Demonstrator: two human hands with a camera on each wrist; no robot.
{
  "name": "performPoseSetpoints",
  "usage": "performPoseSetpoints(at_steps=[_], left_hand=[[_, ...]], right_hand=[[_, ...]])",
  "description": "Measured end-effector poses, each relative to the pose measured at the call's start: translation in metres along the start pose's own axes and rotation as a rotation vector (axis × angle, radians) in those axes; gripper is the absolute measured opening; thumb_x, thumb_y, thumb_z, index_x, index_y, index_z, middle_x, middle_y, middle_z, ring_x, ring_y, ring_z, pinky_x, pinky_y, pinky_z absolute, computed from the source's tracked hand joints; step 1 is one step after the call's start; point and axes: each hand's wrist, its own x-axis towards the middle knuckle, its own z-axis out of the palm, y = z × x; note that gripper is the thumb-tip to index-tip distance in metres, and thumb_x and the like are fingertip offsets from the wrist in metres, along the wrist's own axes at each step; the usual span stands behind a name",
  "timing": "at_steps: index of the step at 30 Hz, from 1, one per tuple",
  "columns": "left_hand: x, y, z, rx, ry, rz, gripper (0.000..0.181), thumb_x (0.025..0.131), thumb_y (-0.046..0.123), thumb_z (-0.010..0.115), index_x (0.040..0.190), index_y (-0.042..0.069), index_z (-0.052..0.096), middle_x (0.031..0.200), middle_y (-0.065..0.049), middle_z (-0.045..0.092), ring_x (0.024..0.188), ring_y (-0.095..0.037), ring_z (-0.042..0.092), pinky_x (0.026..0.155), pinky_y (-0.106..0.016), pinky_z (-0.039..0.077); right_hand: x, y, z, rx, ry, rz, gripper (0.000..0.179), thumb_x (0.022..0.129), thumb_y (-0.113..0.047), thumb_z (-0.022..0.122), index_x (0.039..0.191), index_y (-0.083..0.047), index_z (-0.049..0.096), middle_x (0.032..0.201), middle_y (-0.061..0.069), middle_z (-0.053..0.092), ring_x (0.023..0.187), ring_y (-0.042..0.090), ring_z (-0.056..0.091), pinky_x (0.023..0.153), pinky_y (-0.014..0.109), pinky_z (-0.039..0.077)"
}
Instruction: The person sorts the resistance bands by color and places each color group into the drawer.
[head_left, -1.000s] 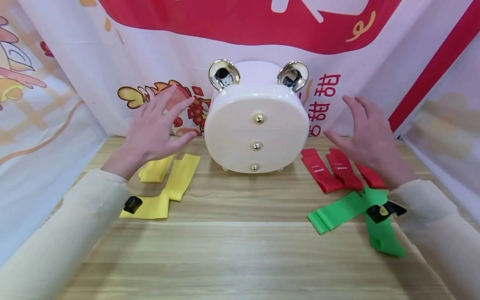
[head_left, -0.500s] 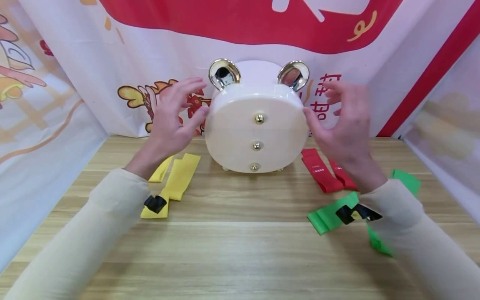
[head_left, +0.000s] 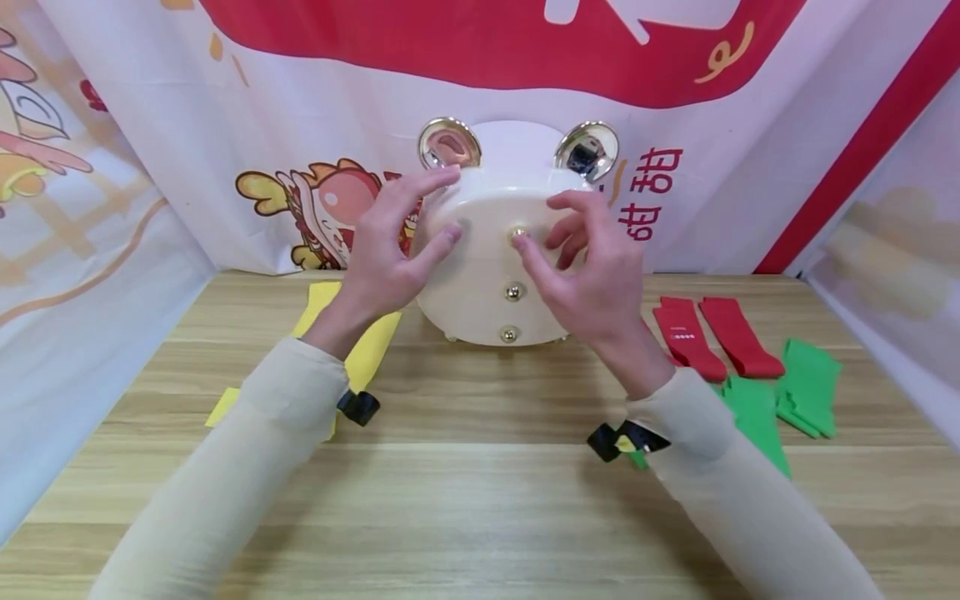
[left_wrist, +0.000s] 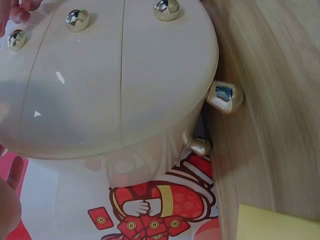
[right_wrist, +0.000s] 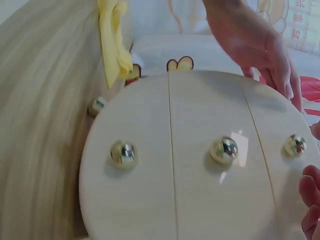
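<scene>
A glossy white rounded cabinet (head_left: 480, 275) stands at the back of the table, with three gold knobs down its front and two seams across it in the wrist views. My left hand (head_left: 393, 242) is at its upper left, thumb and fingers spread and relaxed around the edge. In front of the upper right part is my right hand (head_left: 596, 279), fingers loosely bent, thumb tip close by the top knob (head_left: 517, 234). The right wrist view shows that top knob (right_wrist: 295, 145) uncovered, with the fingertips (right_wrist: 310, 187) beside it. Neither hand grips anything.
Yellow flat bands (head_left: 369, 354) lie on the wooden table (head_left: 480, 517) under the left forearm. Red bands (head_left: 738, 337) and green bands (head_left: 810, 387) lie at the right. Shiny gold ear shapes (head_left: 587, 152) top the cabinet, before a printed cloth backdrop (head_left: 315, 92).
Both hands have moved inward from the two sides to the cabinet's front and upper edge. The right hand travelled farther, uncovering red and green bands. The cabinet has stayed in place.
</scene>
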Motion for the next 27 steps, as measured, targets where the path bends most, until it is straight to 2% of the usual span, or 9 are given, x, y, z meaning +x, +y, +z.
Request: performPoseSetpoints(at_steps=[5, 9, 12, 17, 23, 27], left_hand=[[-0.004, -0.002, 0.006, -0.009, 0.022, -0.017, 0.052, 0.097, 0.025, 0.072, 0.148, 0.016, 0.063, 0.148, -0.002, 0.066, 0.132, -0.021, 0.057, 0.111, -0.041, 0.044], [-0.006, -0.003, 0.010, -0.021, 0.040, -0.058, 0.050, 0.099, 0.026, 0.070, 0.147, 0.019, 0.063, 0.147, 0.000, 0.067, 0.127, -0.019, 0.057, 0.107, -0.039, 0.045], [-0.009, -0.003, 0.012, -0.043, 0.054, -0.087, 0.046, 0.101, 0.025, 0.068, 0.146, 0.019, 0.065, 0.148, 0.002, 0.066, 0.131, -0.018, 0.056, 0.110, -0.038, 0.044], [-0.010, -0.002, 0.017, -0.088, 0.076, -0.140, 0.040, 0.103, 0.025, 0.064, 0.142, 0.020, 0.068, 0.146, 0.003, 0.067, 0.130, -0.016, 0.054, 0.110, -0.035, 0.042], [-0.008, -0.001, 0.016, -0.103, 0.100, -0.168, 0.036, 0.105, 0.024, 0.058, 0.138, 0.018, 0.072, 0.140, 0.000, 0.071, 0.124, -0.016, 0.056, 0.104, -0.033, 0.044], [-0.005, 0.001, 0.012, -0.108, 0.093, -0.220, 0.035, 0.108, 0.024, 0.052, 0.136, 0.021, 0.073, 0.136, 0.002, 0.071, 0.119, -0.013, 0.057, 0.100, -0.029, 0.044]], right_hand=[[-0.006, -0.005, 0.016, 0.031, 0.004, 0.074, 0.045, 0.092, -0.029, 0.083, 0.121, 0.000, 0.064, 0.086, 0.013, 0.078, 0.064, 0.020, 0.069, 0.061, 0.021, 0.053], [-0.010, -0.008, 0.025, 0.054, 0.055, 0.113, 0.042, 0.092, -0.027, 0.084, 0.116, 0.001, 0.064, 0.089, 0.015, 0.079, 0.069, 0.022, 0.074, 0.061, 0.020, 0.054], [-0.012, -0.011, 0.030, 0.061, 0.088, 0.137, 0.039, 0.093, -0.027, 0.083, 0.112, 0.002, 0.065, 0.092, 0.016, 0.079, 0.075, 0.024, 0.076, 0.062, 0.017, 0.052], [-0.018, -0.014, 0.032, 0.064, 0.104, 0.190, 0.034, 0.094, -0.025, 0.082, 0.110, 0.001, 0.068, 0.097, 0.016, 0.078, 0.080, 0.025, 0.076, 0.061, 0.012, 0.048], [-0.019, -0.016, 0.032, 0.062, 0.103, 0.197, 0.032, 0.094, -0.021, 0.082, 0.111, 0.002, 0.068, 0.098, 0.016, 0.079, 0.078, 0.025, 0.076, 0.061, 0.010, 0.046], [-0.018, -0.015, 0.033, 0.068, 0.115, 0.187, 0.030, 0.093, -0.019, 0.082, 0.110, 0.002, 0.068, 0.096, 0.016, 0.080, 0.072, 0.025, 0.074, 0.060, 0.008, 0.045]])
